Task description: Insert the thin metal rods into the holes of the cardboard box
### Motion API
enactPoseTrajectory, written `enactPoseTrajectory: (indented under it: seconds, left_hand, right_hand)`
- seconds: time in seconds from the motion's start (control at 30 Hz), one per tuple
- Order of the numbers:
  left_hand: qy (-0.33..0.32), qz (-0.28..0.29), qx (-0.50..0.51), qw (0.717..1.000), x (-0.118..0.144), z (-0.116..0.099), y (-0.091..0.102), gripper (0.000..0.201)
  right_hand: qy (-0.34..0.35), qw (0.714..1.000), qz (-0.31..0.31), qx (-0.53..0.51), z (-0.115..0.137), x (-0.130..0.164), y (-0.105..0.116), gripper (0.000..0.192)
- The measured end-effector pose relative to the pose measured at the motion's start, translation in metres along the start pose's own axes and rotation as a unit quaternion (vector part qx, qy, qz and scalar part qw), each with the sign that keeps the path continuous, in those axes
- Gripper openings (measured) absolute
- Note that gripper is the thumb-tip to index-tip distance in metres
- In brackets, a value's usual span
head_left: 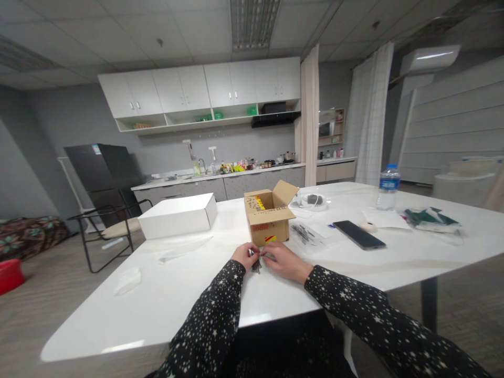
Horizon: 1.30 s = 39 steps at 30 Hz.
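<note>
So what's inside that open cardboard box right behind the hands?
The cardboard box stands open with its flaps up. Inside, only the yellow-and-red print on the far inner wall shows. The front wall hides the bottom, so any contents cannot be seen.

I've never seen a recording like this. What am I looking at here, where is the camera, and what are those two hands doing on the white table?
There is no machine here: a person in dark star-patterned sleeves works with bare hands. The single picture comes from a camera worn on their head, looking forward and down, so you see their own arms reaching out.

The left hand and right hand meet over a small bunch of thin dark metal pieces, pinching it between them; what the pieces are is too small to tell.

Just beyond the hands on the white table stands an open brown cardboard box. To its left lies a closed flat white box. To the right lie a clear plastic bag of small dark parts, a black phone and a clear water bottle with a blue label. Behind is a kitchen counter.
</note>
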State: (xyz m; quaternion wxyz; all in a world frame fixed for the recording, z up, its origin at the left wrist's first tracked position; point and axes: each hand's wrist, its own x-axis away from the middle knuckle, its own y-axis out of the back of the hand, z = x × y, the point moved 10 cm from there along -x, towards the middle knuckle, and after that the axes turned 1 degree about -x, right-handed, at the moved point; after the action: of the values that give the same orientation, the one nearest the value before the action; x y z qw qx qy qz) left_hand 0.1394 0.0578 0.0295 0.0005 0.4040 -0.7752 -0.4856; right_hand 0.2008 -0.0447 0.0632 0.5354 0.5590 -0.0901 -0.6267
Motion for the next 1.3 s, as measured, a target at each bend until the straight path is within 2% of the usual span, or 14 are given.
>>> enactPoseTrajectory:
  seconds: [0.17,0.47,0.77,1.0,1.1,1.3]
  left_hand:
    - [-0.004,-0.001,-0.005,1.0,0.001,-0.003,0.002,0.01]
    - [0.01,-0.004,0.003,1.0,0.001,-0.003,0.004,0.009]
    - [0.011,-0.006,-0.004,1.0,0.0,0.002,0.001,0.007]
    - [0.021,-0.003,-0.001,1.0,0.001,0.005,0.001,0.008]
    - [0.022,-0.006,0.001,1.0,0.001,0.006,0.002,0.008]
    - [0.018,0.0,0.007,1.0,-0.002,0.007,0.001,0.008]
  right_hand:
    - [0.006,0.997,-0.062,-0.039,-0.001,-0.001,0.015,0.018]
    - [-0.028,0.983,-0.181,-0.021,-0.009,0.002,0.049,0.014]
    - [-0.076,0.969,-0.23,-0.035,-0.028,0.004,0.058,0.017]
    - [-0.01,0.947,-0.322,-0.006,-0.004,0.013,0.092,0.012]
    - [0.004,0.934,-0.355,0.042,0.002,0.015,0.107,0.014]
    - [0.018,0.914,-0.366,0.172,0.018,0.009,0.12,0.008]
